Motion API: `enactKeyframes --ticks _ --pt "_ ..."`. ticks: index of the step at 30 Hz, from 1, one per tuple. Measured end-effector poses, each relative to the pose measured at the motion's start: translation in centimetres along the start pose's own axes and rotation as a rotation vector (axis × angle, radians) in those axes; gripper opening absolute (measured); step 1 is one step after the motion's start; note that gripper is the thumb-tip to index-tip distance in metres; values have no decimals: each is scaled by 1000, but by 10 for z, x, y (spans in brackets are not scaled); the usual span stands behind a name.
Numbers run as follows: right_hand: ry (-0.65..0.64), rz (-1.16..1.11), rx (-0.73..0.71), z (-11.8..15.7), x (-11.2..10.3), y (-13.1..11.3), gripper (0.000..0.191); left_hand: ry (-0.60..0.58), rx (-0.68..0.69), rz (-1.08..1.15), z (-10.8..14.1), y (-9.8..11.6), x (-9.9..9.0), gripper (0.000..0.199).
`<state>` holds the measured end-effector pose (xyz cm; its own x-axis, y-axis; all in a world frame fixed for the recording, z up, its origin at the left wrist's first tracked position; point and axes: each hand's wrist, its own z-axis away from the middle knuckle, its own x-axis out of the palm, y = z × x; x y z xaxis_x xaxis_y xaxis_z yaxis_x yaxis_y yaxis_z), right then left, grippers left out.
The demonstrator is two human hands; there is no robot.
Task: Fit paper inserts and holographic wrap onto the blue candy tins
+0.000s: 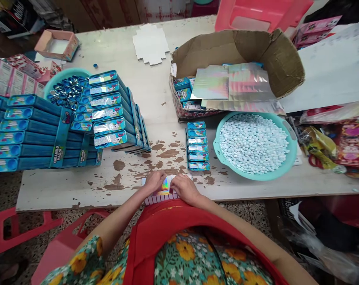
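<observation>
At the table's front edge, my left hand point(155, 181) pinches one side of a small shiny holographic sheet point(165, 187) with curled fingers. My right hand point(185, 189) is closed at the sheet's other side, its fingertips bent down and partly hidden. Under both hands lies a white piece with dark stripes point(158, 199), close against the red apron point(173, 215). Just beyond my right hand stands a short row of blue candy boxes point(198, 146) with printed ends.
Stacked blue boxes point(108, 113) fill the left side, beside a bowl of blue caps point(68, 73). On the right sit a turquoise basin point(217, 152) of pale candies and a cardboard box point(209, 55) holding holographic sheets point(211, 84). White card point(151, 44) lies at the back.
</observation>
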<state>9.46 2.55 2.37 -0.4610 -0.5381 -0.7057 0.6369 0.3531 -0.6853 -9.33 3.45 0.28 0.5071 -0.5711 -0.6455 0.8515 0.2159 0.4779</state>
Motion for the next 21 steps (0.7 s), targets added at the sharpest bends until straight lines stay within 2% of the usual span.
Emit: enactKeyframes --ticks 2,3,6,7,9,11,15,18,21 --pt "111 -160 81 0 -13 -5 9 91 75 212 6 8 -6 30" --pt "172 -242 112 -1 -20 -7 9 78 139 365 10 14 -9 34" --pt "318 -435 192 -7 -41 -7 8 -168 284 686 13 35 -20 36" --pt "370 -465 227 -11 -48 -5 8 -233 280 713 11 43 -25 34" --pt "497 -467 301 -21 -60 2 9 -272 237 711 -1 59 -38 36" --pt "648 -435 352 -34 -73 13 11 -241 234 707 -21 74 -54 36" --pt "881 -367 405 -69 -97 45 12 -134 375 679 -76 100 -86 26" --pt "928 -197 464 -95 -107 68 7 -101 437 634 -116 110 -95 18" --pt "888 5 532 -112 -109 82 7 -87 406 624 -145 111 -88 17"
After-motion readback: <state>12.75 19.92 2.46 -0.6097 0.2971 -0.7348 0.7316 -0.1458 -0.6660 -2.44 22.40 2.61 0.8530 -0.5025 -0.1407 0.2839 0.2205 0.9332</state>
